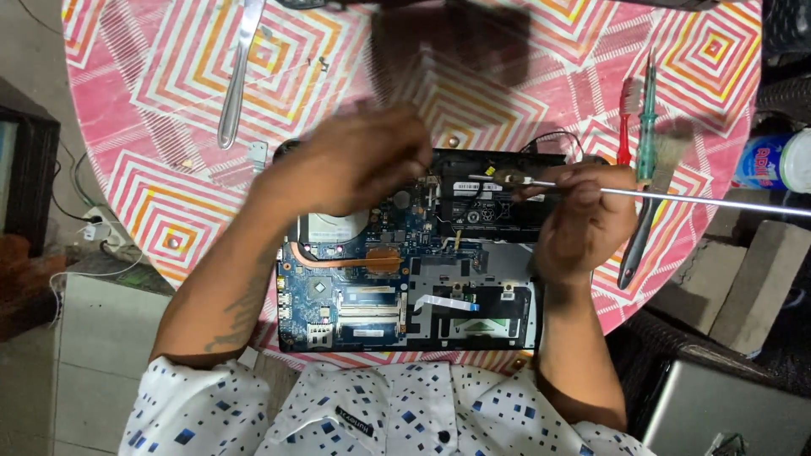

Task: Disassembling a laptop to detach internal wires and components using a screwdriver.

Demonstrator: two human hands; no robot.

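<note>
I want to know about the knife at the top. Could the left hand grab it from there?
Probably yes. The left hand is over the open laptop, and only bare tablecloth lies between it and the knife.

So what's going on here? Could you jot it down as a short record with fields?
Setting: round table with a pink, orange and white patterned cloth
Main item: opened laptop, blue circuit board and copper pipe exposed
Left hand: blurred, over the board's upper left; holding anything: cannot tell
Right hand: grips a long thin metal tool, tip towards the laptop's top edge
Nearby: table knife, red toothbrush, green screwdriver, brush, can
</note>
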